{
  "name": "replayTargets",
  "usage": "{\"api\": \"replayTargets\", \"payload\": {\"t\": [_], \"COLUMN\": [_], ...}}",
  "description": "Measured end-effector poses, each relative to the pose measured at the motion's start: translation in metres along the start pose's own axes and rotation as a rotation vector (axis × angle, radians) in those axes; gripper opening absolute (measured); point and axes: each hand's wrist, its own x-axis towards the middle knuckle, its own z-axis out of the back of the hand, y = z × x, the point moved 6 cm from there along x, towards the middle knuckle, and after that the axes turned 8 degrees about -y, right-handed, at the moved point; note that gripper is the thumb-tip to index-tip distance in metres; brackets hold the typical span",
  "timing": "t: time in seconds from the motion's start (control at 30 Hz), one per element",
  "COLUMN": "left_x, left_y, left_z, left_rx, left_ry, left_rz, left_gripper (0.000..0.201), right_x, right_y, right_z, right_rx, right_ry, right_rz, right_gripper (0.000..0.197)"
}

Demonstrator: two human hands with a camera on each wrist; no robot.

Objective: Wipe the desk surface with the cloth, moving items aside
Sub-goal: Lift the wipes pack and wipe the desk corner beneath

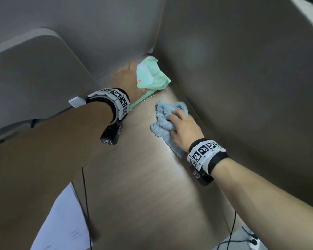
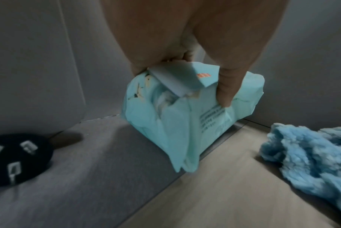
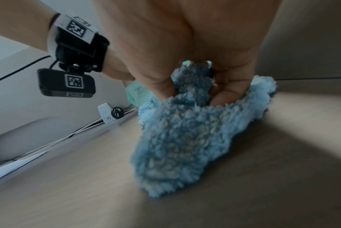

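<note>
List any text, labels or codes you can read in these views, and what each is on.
Green wipes pack held by the left hand: a small orange-red mark and dark printed lines, both too blurred to read.
Wristbands: black-and-white square marker codes, no words.
Camera on the left wrist: a square marker code, no words.
Paper sheet: faint marks, unreadable.
Blue cloth under the right hand: no text.
</note>
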Motion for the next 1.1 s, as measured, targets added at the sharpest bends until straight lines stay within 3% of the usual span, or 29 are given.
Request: {"api": "replayTargets", "payload": {"t": [0.23,0.43,0.53,0.6,0.7,0.83,0.97,1.03,1.1], "left_x": [0.008,-0.04,-0.085,-0.117,-0.162,-0.217,-0.25,-0.256,-0.26], "left_y": [-0.001,0.006,0.028,0.051,0.095,0.144,0.164,0.162,0.159], "left_z": [-0.006,0.016,0.022,0.018,0.012,0.002,-0.012,-0.012,-0.007], "left_rx": [0.039,-0.122,-0.122,-0.075,-0.013,0.101,0.086,0.062,-0.026], "left_ry": [0.022,-0.044,-0.033,0.054,0.187,0.352,0.428,0.403,0.311], "left_rz": [-0.013,-0.018,0.008,0.031,0.13,0.233,0.246,0.229,0.267], "left_gripper": [0.073,0.074,0.05,0.034,0.028,0.032,0.045,0.046,0.043], "right_x": [-0.002,-0.01,-0.006,-0.001,0.006,-0.009,-0.062,-0.081,-0.083], "right_y": [0.003,0.011,0.004,-0.002,0.006,0.075,0.145,0.142,0.116], "right_z": [0.005,0.011,0.024,0.029,0.02,-0.021,-0.094,-0.098,-0.079], "right_rx": [0.033,0.039,0.023,-0.045,-0.16,-0.296,-0.295,-0.3,-0.179], "right_ry": [0.05,0.073,-0.023,-0.067,-0.023,0.062,0.217,0.215,0.148], "right_rz": [-0.022,-0.037,-0.061,-0.106,-0.151,-0.02,0.251,0.315,0.205], "right_gripper": [0.054,0.068,0.06,0.052,0.053,0.061,0.064,0.064,0.06]}}
